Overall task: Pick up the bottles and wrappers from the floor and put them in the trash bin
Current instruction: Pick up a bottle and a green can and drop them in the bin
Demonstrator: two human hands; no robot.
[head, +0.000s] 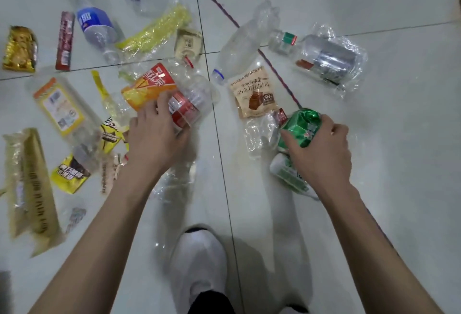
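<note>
Bottles and wrappers lie scattered on the white tiled floor. My left hand [159,134] grips a crushed clear bottle with a red label [189,104], beside an orange-red wrapper [147,86]. My right hand [321,149] is closed on a crumpled green wrapper [300,124]; a green-and-white wrapper [287,171] lies just under it. Past the hands are a clear bottle with a blue cap ring [239,49], a brown snack wrapper [254,94], a blue-label bottle [97,26] and a bottle with a green label [321,56]. No trash bin is in view.
To the left lie a gold wrapper [20,49], a dark red stick wrapper [65,40], a yellow-label bottle [59,106], yellow wrappers [72,174] and a long gold-printed bag [32,189]. My white shoe [199,261] stands at the bottom centre.
</note>
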